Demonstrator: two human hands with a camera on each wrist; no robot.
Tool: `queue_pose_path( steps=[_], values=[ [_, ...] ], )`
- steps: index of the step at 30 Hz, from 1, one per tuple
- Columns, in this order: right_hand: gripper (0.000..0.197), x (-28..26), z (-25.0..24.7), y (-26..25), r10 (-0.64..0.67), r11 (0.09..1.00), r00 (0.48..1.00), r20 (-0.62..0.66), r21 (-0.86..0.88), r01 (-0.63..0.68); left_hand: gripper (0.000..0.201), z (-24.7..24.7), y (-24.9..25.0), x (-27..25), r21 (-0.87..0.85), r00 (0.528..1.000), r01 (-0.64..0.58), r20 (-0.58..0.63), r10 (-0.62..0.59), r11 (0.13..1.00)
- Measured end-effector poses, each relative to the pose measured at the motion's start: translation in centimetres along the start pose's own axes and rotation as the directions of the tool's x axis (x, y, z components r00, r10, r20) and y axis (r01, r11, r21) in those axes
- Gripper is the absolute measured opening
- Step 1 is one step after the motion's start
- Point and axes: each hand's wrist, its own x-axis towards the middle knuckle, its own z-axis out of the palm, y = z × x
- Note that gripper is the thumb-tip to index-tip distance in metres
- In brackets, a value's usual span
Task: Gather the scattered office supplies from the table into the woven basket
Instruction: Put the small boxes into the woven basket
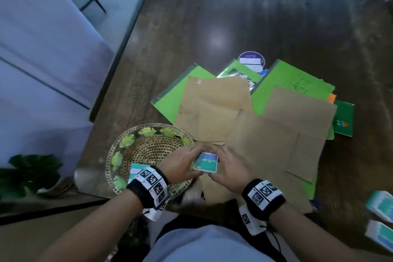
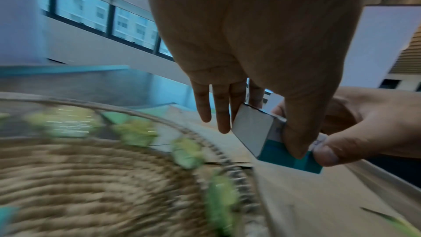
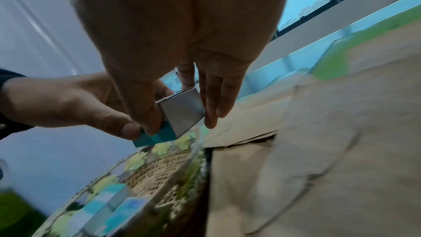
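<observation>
Dark wood tabletop. Woven basket sits under and left of left hand, one small box already inside. Both hands pinch teal box between them, just above basket's right rim. Right hand over brown envelopes; green folders beyond.

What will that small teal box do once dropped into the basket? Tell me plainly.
The small teal box is flat-sided with crisp corners, so it probably stays stiff and won't roll. The left hand and right hand pinch it lightly, suggesting it's light. It should settle flat in the shallow woven basket, beside another box.
</observation>
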Motion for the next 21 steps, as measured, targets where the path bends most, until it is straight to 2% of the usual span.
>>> queue_pose_path(
  steps=[4, 6, 10, 14, 17, 21],
  values=[
    [0.056, 3.1, 4.3, -4.8, -0.062, 0.992, 0.993, 0.105, -0.099, 0.072, 0.057, -1.1, -5.1, -5.9, 0.045, 0.998, 0.064, -0.028, -0.062, 0.997],
    [0.053, 4.3, 6.1, -6.4, -0.083, 0.982, 0.984, 0.159, -0.156, 0.108, 0.062, -1.0, -7.0, -7.9, 0.056, 0.994, 0.11, -0.006, -0.11, 0.992],
    [0.049, 6.0, 8.9, -8.3, -0.061, 0.969, 0.964, 0.258, -0.217, 0.12, 0.062, 0.1, -9.6, -10.5, 0.111, 0.986, 0.161, 0.02, -0.164, 0.981],
    [0.049, 6.7, 11.1, -9.0, -0.04, 0.969, 0.962, 0.271, -0.223, 0.103, 0.059, 1.5, -11.0, -11.2, 0.171, 0.978, 0.192, 0.044, -0.202, 0.967],
    [0.051, 6.9, 12.6, -9.0, -0.036, 0.967, 0.966, 0.254, -0.237, 0.099, 0.058, 2.1, -11.9, -11.4, 0.197, 0.981, 0.168, 0.065, -0.184, 0.966],
    [0.063, 7.2, 13.6, -9.0, 0.021, 0.963, 0.963, 0.27, -0.265, 0.054, 0.059, 2.8, -12.7, -11.5, 0.229, 0.975, 0.174, 0.093, -0.2, 0.958]
  ],
)
